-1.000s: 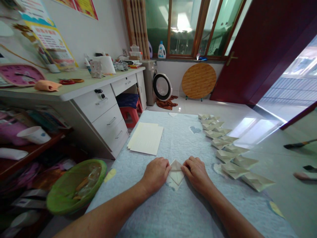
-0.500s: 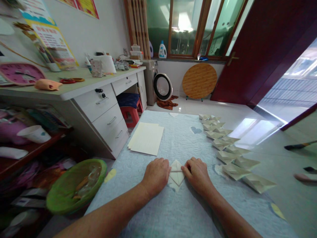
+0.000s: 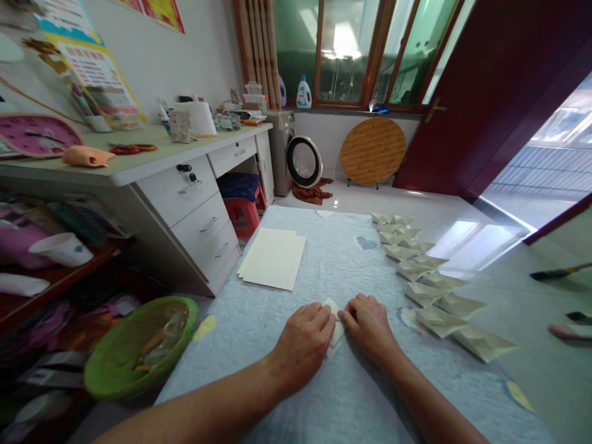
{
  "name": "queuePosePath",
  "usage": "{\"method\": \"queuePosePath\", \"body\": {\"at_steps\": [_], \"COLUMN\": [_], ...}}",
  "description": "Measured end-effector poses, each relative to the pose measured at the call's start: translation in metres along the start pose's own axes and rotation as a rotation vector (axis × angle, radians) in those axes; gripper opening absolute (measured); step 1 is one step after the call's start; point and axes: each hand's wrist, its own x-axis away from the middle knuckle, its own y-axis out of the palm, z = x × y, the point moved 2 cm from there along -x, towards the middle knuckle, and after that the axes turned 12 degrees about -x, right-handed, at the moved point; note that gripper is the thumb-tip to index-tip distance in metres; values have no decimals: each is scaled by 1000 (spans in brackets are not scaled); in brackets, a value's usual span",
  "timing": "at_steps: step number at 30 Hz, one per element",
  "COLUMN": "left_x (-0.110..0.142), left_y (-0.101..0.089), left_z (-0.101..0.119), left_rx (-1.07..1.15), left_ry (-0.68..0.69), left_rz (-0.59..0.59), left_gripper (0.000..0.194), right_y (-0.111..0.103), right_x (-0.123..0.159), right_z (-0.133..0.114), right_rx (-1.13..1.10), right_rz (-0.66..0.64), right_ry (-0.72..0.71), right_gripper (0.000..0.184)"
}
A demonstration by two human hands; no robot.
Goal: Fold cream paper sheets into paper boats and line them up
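A small folded paper (image 3: 339,333) lies on the light blue cloth of the table (image 3: 287,407), between my two hands. My left hand (image 3: 309,338) reaches over its left half and hides much of it, fingers together and pressing down on it. At the paper's right edge, my right hand (image 3: 367,320) pinches it between thumb and curled fingers. Beyond my left hand rests a small stack of cream paper sheets (image 3: 272,259). Several folded paper boats (image 3: 439,320) stand in rows along the table's right side.
Left of the table stand a green basin (image 3: 99,364) with plastic and scraps in it, and a white desk (image 3: 185,203) with drawers. Past the far edge are a red stool (image 3: 247,216), an open washing machine door (image 3: 304,161) and a round wooden tabletop (image 3: 372,151).
My left hand has moved right from the paper's left corner and now covers its left half. My right hand has stayed at the right corner. Stack and boats are unchanged.
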Motion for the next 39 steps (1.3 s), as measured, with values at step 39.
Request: {"method": "queuePosePath", "body": {"at_steps": [39], "left_x": [12], "left_y": [11], "left_z": [9], "left_rx": [-124], "left_ry": [40], "left_rz": [115], "left_gripper": [43], "right_y": [-6], "right_x": [2], "right_z": [-2], "right_rx": [38], "right_rz": [-100], "right_ry": [48], "right_gripper": [21]}}
